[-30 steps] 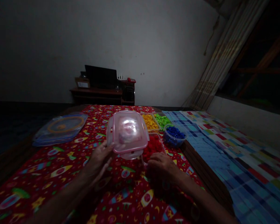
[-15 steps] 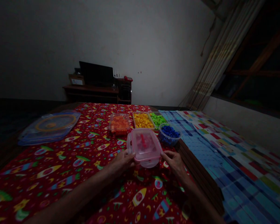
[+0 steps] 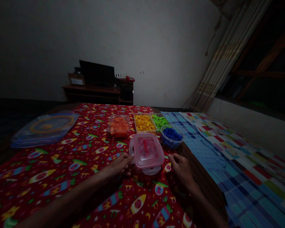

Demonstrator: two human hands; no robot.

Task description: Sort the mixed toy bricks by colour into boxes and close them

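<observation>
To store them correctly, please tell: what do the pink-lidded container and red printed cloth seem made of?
The pink-lidded food container seems glossy translucent plastic: red contents show through it. The red printed cloth seems matte fabric, with no shine; dim light hides its weave.

You're in a room at home.
Past your left grip and right grip, a wooden desk holds a screen by the wall; a curtain and checked cloth lie rightward.
</observation>
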